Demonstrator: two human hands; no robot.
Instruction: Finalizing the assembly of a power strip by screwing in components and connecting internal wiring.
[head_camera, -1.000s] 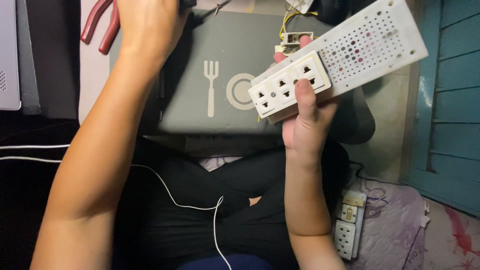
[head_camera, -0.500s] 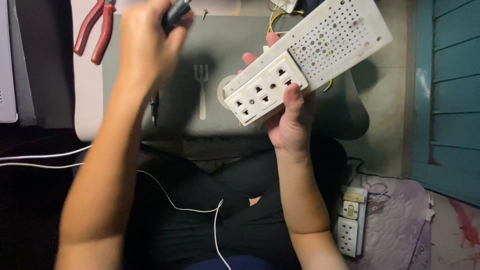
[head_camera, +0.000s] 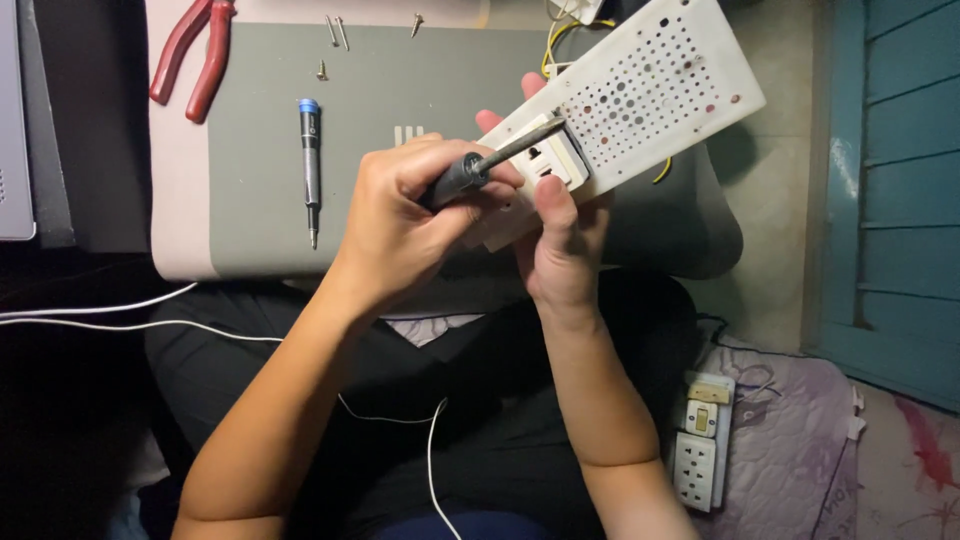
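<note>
My right hand (head_camera: 560, 250) holds a white perforated panel (head_camera: 650, 90) with a white socket block (head_camera: 555, 155) mounted at its near end, tilted up over a grey lap tray (head_camera: 260, 170). My left hand (head_camera: 420, 215) grips a black-handled screwdriver (head_camera: 470, 172), its metal shaft pointing up-right with the tip at the socket block's edge. Yellow wires (head_camera: 560, 35) show behind the panel.
On the tray lie a blue-capped precision screwdriver (head_camera: 310, 165), red-handled pliers (head_camera: 190, 55) and several loose screws (head_camera: 335, 30). A white power strip (head_camera: 702, 440) rests on purple cloth at right. White cables (head_camera: 100, 320) cross my lap. A teal wooden wall (head_camera: 890, 180) stands at right.
My left hand came down from the tray's far edge with a black-handled screwdriver and set its tip against the socket block. My right hand lowered and turned the panel slightly.
</note>
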